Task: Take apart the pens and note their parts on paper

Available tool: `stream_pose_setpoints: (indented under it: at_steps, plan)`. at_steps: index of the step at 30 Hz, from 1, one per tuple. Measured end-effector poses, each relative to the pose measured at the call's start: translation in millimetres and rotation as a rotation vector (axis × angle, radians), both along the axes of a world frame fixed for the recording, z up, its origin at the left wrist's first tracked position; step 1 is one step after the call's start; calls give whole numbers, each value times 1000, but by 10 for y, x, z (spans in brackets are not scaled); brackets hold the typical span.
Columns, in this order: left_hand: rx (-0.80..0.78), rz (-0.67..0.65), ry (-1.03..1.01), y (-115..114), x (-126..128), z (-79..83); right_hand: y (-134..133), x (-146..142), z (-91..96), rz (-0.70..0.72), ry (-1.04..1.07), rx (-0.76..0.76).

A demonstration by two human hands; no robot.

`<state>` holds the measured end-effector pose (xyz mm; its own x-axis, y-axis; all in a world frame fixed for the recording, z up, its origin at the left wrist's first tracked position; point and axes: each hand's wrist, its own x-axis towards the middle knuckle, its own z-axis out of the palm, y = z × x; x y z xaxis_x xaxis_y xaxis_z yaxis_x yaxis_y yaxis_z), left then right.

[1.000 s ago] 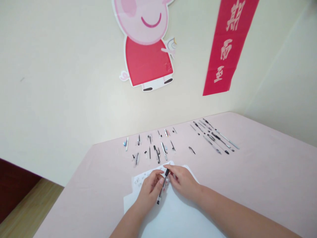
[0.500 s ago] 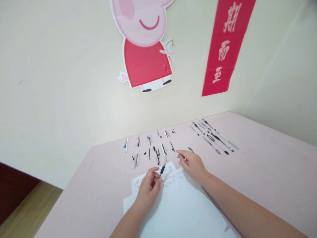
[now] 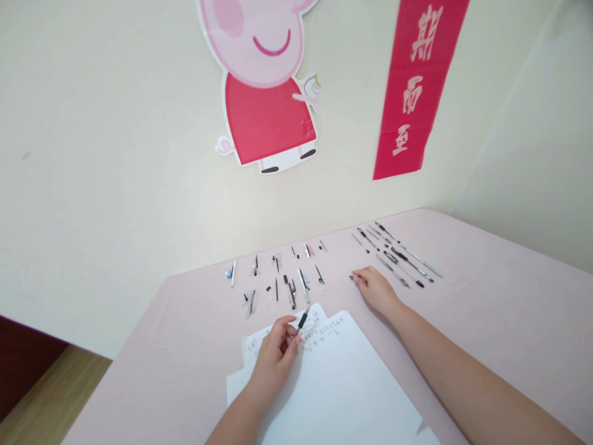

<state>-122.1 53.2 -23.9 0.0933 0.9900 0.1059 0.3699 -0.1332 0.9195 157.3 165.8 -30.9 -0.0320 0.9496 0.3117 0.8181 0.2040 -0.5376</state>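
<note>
Over the sheets of paper, my left hand [image 3: 278, 349] is closed around a pen [image 3: 302, 319] with a black grip, its slim tip pointing up and away from me. My right hand [image 3: 376, 290] is farther out on the table, fingertips pinched on a small dark pen cap [image 3: 352, 277], mostly covered by the fingers. Beyond my left hand lie pen parts in two rough rows, among them a black pen barrel [image 3: 290, 293], a dark refill [image 3: 320, 274] and a white pen barrel [image 3: 233, 273]. Handwriting covers the top of the paper [image 3: 343, 383].
Several pens [image 3: 407, 262] lie side by side at the right back of the pink table [image 3: 500, 309]. The wall behind carries a cartoon pig cutout [image 3: 271, 117] and a red banner [image 3: 417, 93] with white characters.
My right hand has moved right and slightly away, from beside the refill to the dark cap that lay on the table, and now pinches it. My left hand still holds the pen.
</note>
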Motion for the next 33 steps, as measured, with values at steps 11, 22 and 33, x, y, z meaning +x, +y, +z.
stream_pose_setpoints:
  at_steps: [11,22,33]
  plan:
    - [59,-89,75,-4,-14,6,-110,-99,107,52,-191,-96]
    - [55,-76,76,-2,-24,-1,-274,-387,260,204,191,116]
    - [44,-76,89,0,-11,40,-481,-757,265,384,1050,-350]
